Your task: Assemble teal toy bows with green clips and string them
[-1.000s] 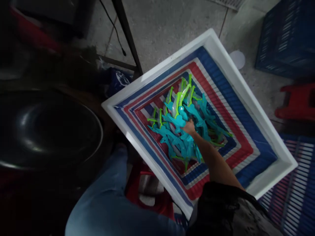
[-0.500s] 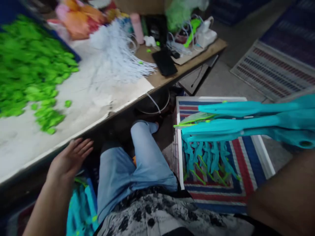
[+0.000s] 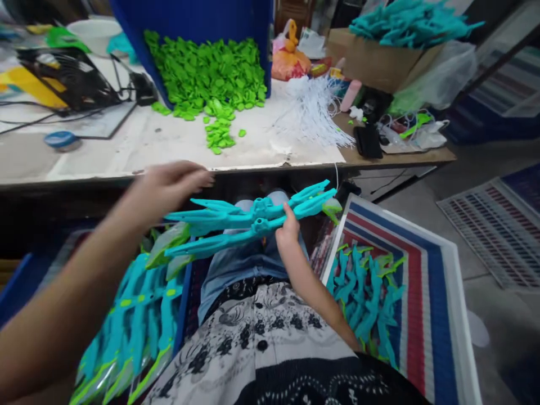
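My right hand (image 3: 289, 228) grips two or more long turquoise plastic pieces (image 3: 228, 242) in front of my lap. They lie roughly level, with round hubs at the middle and green-edged clear parts (image 3: 169, 247) at the ends. My left hand (image 3: 172, 180), blurred by motion, hovers near the table's front edge, above the left end of these pieces. Its fingers are stretched out and nothing shows in them. Below it, more turquoise pieces (image 3: 137, 301) with green-edged clear ends are stacked in a blue crate (image 3: 182, 309).
To my right stands a white-rimmed crate (image 3: 458, 281) with striped lining, holding similar turquoise pieces (image 3: 367, 298). On the table (image 3: 169, 143) are small green pieces (image 3: 219, 79) spilling from a blue bin (image 3: 211, 19), a white bundle of ties (image 3: 312, 109), a fan (image 3: 78, 79) and a box (image 3: 371, 56).
My view has swung left. My right hand has brought the turquoise pieces from over the right crate to in front of my lap. My left hand has risen and turned over.
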### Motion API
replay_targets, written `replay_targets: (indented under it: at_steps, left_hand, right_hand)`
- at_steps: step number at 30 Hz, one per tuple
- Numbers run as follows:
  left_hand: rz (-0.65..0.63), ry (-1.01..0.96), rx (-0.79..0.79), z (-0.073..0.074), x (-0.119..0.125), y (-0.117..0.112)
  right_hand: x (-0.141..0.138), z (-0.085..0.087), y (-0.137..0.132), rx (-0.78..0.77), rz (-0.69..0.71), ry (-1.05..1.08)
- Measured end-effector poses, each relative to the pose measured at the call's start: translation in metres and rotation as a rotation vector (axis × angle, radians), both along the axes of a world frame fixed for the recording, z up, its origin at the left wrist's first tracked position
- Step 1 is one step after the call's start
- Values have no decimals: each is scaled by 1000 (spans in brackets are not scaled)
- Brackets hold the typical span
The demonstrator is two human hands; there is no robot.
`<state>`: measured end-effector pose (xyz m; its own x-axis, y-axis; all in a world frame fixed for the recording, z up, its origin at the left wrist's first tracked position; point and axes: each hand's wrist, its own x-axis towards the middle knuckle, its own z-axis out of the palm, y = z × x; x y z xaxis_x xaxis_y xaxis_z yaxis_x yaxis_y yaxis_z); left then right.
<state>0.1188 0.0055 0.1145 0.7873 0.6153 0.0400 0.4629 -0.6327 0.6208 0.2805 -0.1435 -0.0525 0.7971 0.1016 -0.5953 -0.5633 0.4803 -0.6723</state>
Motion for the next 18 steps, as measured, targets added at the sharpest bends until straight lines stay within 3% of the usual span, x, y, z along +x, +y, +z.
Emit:
replay_targets:
  at_steps: [3, 5, 7, 9, 12, 15, 18]
  left_hand:
    - [-230, 204, -83, -60, 53, -6]
    - [-267, 382, -72, -104, 78, -10]
    - [-307, 498, -89, -140, 91, -19]
    - [-298, 563, -49, -164, 94, -31]
    - [-265, 595, 29, -179, 96, -38]
    - [-293, 580, 7, -177, 105, -26]
    - [-310, 580, 42, -175, 114, -10]
  right_hand:
    - [-14, -9, 2, -88, 52, -64]
    - [-20, -14, -13, -141, 91, -88]
    - [-25, -21, -33, -182, 112, -79]
    - [-31, -28, -50, -193, 128, -41]
    - [-41, -35, -67, -130, 169, 4]
    - [-49, -32, -83, -34, 251, 18]
    - [-46, -18, -114, -47, 558, 119]
